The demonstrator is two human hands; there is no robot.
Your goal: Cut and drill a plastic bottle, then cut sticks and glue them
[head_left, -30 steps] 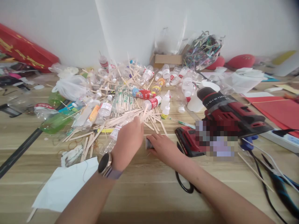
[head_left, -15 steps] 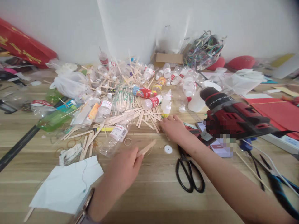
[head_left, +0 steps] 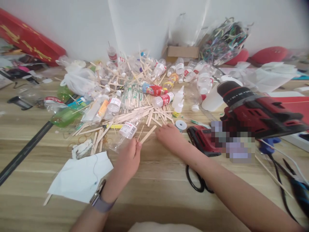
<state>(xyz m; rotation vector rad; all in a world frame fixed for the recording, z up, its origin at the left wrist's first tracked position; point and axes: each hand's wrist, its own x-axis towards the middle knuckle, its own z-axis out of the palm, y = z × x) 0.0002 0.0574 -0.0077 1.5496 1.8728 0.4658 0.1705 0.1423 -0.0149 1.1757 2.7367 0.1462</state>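
The table (head_left: 149, 190) is smooth grained wood; the green bottle (head_left: 65, 116) is clear, glossy plastic; the sheet (head_left: 77, 175) is matt.

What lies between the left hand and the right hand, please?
In the head view, a wooden stick from the left hand points toward the right hand; below it, bare table.

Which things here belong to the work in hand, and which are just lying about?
Likely in use:
flat pale wooden stick, in the left hand
small white-rimmed spool, beside the right hand

Apparently just lying about:
red and black power drill
black-handled scissors
clear green plastic bottle
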